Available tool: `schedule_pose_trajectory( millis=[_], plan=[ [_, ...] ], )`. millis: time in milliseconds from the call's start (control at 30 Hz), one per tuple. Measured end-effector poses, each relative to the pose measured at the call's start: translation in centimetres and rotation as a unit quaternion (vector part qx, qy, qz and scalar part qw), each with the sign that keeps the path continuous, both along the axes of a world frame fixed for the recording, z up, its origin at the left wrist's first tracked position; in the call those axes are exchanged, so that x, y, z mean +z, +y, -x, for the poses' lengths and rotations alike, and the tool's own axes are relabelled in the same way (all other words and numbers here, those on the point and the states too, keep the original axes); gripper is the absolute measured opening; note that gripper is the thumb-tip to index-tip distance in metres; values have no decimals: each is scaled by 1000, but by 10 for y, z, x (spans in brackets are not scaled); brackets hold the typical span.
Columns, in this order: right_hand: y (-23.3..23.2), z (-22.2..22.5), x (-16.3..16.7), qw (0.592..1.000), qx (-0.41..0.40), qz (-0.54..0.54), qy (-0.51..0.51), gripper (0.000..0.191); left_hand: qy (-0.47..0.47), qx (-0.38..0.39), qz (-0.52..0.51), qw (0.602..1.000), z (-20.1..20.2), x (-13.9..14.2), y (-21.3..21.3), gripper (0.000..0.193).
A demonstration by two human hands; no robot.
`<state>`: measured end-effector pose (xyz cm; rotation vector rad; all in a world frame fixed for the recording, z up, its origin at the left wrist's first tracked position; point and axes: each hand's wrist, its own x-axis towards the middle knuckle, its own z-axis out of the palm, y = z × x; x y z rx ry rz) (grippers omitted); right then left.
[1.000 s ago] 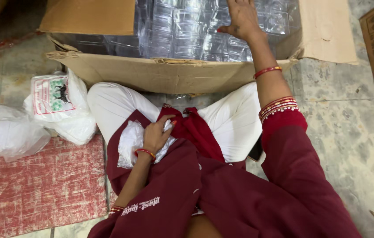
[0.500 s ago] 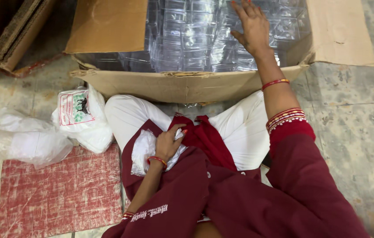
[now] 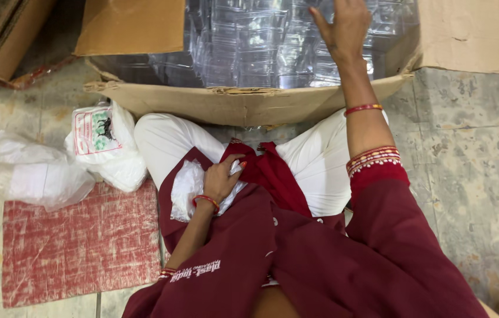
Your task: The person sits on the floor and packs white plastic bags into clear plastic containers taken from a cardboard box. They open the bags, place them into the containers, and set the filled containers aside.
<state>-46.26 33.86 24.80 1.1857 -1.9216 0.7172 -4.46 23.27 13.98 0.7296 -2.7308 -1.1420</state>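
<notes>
I sit on the floor facing an open cardboard box (image 3: pixel 243 106) filled with stacked clear plastic containers (image 3: pixel 249 47). My right hand (image 3: pixel 343 26) reaches into the box, fingers spread flat on top of the clear stacks, holding nothing that I can see. My left hand (image 3: pixel 223 176) rests in my lap, fingers curled over a crumpled clear plastic bag (image 3: pixel 188 185) lying on my maroon garment.
A filled white printed bag (image 3: pixel 105 147) and loose clear plastic bags (image 3: pixel 32 174) lie on the floor at my left. A red mat (image 3: pixel 79 247) lies beneath them. Flattened cardboard (image 3: pixel 2 41) sits at the top left. Stone floor stretches to the right.
My right hand has stayed on the containers in the box, shifting slightly as my head moved closer. My left hand keeps its hold on the bag in my lap.
</notes>
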Motion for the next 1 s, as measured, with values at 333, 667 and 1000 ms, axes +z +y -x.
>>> schedule_pose_trajectory(
  millis=[333, 667, 1000],
  plan=[
    [-36, -109, 23, 992, 118, -19, 44, 51, -19, -6, -6, 1000, 3, -6, 1, 36],
    [-42, -117, 27, 989, 121, -76, 34, 61, 2, -14, 31, 999, 3, -1, 4, 33],
    [-42, -119, 25, 985, 126, -117, -14, 65, -7, -14, 27, 1000, 1, -3, 2, 33]
  ],
)
